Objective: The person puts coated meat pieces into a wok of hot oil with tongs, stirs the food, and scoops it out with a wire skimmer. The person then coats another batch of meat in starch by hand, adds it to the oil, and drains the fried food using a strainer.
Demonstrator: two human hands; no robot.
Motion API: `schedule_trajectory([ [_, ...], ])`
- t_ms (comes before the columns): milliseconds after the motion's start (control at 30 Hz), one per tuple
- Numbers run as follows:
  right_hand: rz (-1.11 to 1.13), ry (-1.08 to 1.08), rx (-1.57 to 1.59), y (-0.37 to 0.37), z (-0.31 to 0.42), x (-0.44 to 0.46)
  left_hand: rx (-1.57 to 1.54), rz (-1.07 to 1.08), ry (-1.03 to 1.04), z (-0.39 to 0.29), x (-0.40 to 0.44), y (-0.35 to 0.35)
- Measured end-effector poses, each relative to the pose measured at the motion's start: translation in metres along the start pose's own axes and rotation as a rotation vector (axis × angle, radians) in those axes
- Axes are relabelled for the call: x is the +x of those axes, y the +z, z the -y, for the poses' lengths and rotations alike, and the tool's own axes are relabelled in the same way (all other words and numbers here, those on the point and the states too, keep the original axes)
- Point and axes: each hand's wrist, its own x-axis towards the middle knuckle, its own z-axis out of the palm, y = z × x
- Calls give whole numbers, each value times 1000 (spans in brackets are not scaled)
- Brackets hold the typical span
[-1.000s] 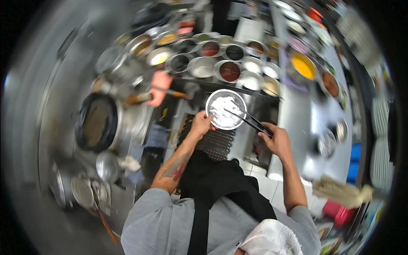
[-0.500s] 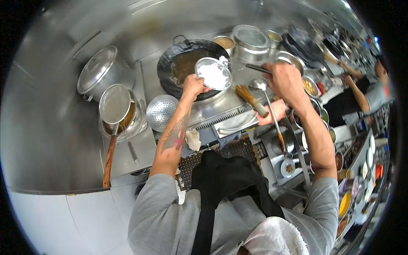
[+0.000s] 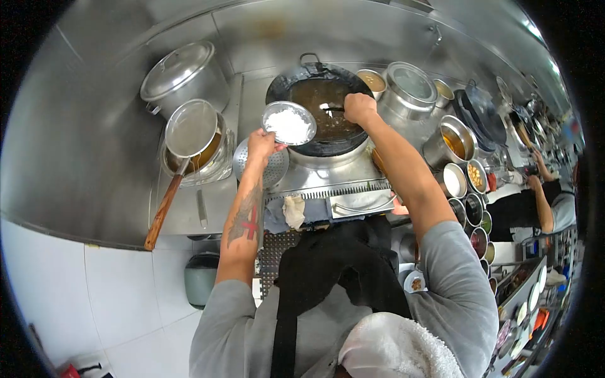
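Observation:
My left hand [image 3: 265, 147] grips the rim of a round metal bowl [image 3: 270, 111] holding a white, powdery-looking mass. The bowl is tilted beside the left rim of a large black wok [image 3: 343, 72]. My right hand [image 3: 361, 108] is closed around a black-handled utensil [image 3: 336, 109] over the wok; its working end is too unclear to name. Brown liquid [image 3: 310, 94] fills the wok, with a small white patch near the utensil's tip. A perforated metal skimmer [image 3: 275, 169] lies below the bowl, partly hidden by my left forearm.
On the left stand a lidded pot [image 3: 183, 69] and a wooden-handled strainer [image 3: 191, 129] over a container. Behind the wok's right side is another lidded pot [image 3: 409, 88]. Several ingredient containers line the right, where another person [image 3: 535, 201] works.
My right hand has moved left and forward, bringing the utensil from beside the bowl to over the wok. The bowl now sits further toward the wok's left side. The view has shifted.

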Motion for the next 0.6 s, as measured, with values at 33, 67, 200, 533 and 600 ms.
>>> schedule_trajectory([
  [33, -33, 2, -10, 2, 0, 5, -59, -22, 4, -3, -10, 2],
  [67, -68, 8, -19, 2, -3, 12, -59, -36, -2, -1, -10, 1],
  [200, -225, -152, -104, -66, -8, -7, 33, -28, 25, -3, -7, 2],
  [533, -250, -583, -217, -104, -53, -32, 84, 80, -29, -6, 3, 58],
  [600, -227, -475, -155, -130, -62, -37, 106, 56, -95, 4, 9, 55],
])
